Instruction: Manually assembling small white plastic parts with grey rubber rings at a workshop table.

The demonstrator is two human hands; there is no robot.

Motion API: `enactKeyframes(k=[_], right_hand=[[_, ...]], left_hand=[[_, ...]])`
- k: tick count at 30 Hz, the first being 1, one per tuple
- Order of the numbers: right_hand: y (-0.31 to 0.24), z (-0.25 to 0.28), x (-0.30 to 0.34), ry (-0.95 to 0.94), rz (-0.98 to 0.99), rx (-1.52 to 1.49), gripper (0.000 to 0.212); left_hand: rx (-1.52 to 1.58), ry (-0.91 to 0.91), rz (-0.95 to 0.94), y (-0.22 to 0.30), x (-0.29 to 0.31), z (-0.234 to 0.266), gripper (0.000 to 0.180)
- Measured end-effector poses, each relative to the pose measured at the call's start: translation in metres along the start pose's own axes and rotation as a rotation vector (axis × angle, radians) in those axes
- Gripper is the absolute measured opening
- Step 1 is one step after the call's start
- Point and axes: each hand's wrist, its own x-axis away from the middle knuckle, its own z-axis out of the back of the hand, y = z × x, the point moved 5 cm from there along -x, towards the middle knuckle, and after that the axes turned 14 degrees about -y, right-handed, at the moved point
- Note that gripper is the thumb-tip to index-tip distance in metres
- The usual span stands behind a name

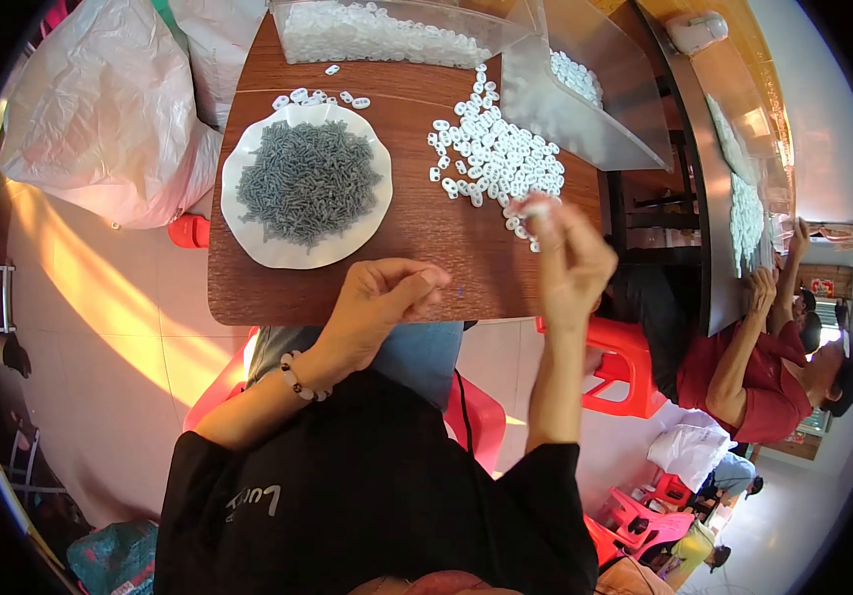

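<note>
My left hand (392, 293) hovers over the near edge of the wooden table, thumb and fingers pinched together; whatever they hold, if anything, is too small to make out. To the right, my right hand (570, 258) is raised and blurred by motion, with a small white plastic piece (537, 209) pinched at its fingertips. Just beyond it spreads a loose heap of white two-holed plastic pieces (511, 154). A scalloped white plate (238, 233) stands left of the hands, piled with small grey screw-like pins (309, 178).
Clear bins of white pieces stand along the table's back (387, 40) and back right (585, 109). Several white pieces (322, 97) lie behind the plate. Large plastic sacks (99, 119) sit left. A person in red (743, 382) works at a neighbouring table, near a red stool (625, 372).
</note>
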Motion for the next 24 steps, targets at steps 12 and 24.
enactKeyframes(k=[12, 24], right_hand=[[0.047, 0.089, -0.112, 0.225, -0.164, 0.885, 0.019], [0.068, -0.048, -0.047, -0.401, -0.065, 0.501, 0.020]], left_hand=[[0.023, 0.107, 0.074, -0.008, 0.016, 0.030, 0.018], [-0.188, -0.010, 0.165, -0.004, 0.007, 0.020, 0.022]])
